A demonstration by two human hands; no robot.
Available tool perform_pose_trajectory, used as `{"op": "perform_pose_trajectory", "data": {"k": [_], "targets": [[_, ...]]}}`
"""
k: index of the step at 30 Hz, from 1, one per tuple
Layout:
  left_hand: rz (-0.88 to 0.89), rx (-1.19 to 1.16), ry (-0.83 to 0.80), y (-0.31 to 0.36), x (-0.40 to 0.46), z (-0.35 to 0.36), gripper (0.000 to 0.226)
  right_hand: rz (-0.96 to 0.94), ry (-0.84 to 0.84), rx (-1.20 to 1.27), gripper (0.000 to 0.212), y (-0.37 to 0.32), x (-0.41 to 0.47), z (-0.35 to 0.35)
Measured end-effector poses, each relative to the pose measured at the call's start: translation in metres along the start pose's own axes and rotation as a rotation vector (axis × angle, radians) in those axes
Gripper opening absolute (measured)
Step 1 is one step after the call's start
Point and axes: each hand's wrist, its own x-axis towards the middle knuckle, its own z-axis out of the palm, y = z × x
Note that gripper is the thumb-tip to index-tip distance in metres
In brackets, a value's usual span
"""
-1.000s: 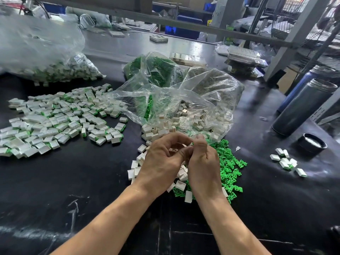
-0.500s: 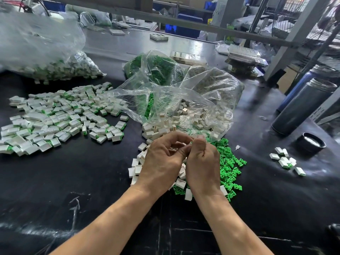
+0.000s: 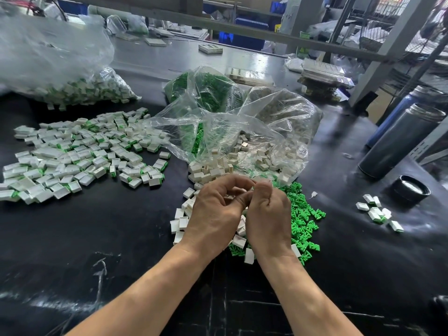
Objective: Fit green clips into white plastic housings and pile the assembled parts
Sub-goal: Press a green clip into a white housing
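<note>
My left hand [image 3: 213, 214] and my right hand [image 3: 269, 219] meet over the black table, fingers curled, pinching one small white housing [image 3: 238, 191] between the fingertips. Most of that part is hidden, and no clip shows in it. Loose white housings [image 3: 180, 223] lie under and left of my hands. Loose green clips [image 3: 303, 221] lie to the right. A wide pile of assembled parts [image 3: 80, 156] spreads out at the left.
An open clear bag of white housings [image 3: 261, 154] lies just beyond my hands, with a bag of green clips [image 3: 208, 90] behind it. A bag of assembled parts [image 3: 80, 90] sits far left. At right are several assembled parts [image 3: 378, 212], a black cap [image 3: 411, 190] and a grey flask [image 3: 400, 141].
Both hands stay together at the same spot; only the fingertips shift slightly around the small part.
</note>
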Motion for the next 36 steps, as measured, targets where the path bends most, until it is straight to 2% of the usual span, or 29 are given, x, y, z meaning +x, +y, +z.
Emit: {"op": "perform_pose_trajectory", "data": {"k": [8, 12, 15, 17, 20, 24, 30, 36], "targets": [[-0.007, 0.027, -0.001, -0.002, 0.000, 0.000, 0.015, 0.001, -0.015, 0.018, 0.064, 0.001, 0.000, 0.001], [-0.006, 0.005, -0.022, -0.002, 0.002, -0.001, 0.009, 0.072, -0.100, 0.170, 0.060, 0.001, 0.000, -0.002], [0.009, 0.021, -0.002, 0.000, 0.005, -0.004, 0.008, 0.075, -0.078, 0.212, 0.061, 0.003, -0.001, -0.007], [0.014, 0.066, 0.034, -0.001, 0.008, -0.008, 0.010, 0.029, -0.056, 0.267, 0.051, 0.004, -0.001, -0.013], [-0.001, 0.008, 0.025, 0.000, 0.009, -0.013, 0.011, -0.045, -0.103, 0.331, 0.030, 0.006, 0.000, -0.022], [0.002, 0.021, 0.005, -0.001, 0.009, -0.014, 0.009, -0.134, -0.152, 0.304, 0.009, 0.007, 0.002, -0.024], [0.009, 0.061, -0.007, -0.001, 0.007, -0.013, 0.016, -0.103, -0.162, 0.239, 0.011, 0.009, 0.004, -0.026], [0.126, 0.281, -0.003, 0.000, 0.006, -0.013, 0.019, -0.041, -0.133, 0.227, 0.012, 0.007, 0.001, -0.023]]}}
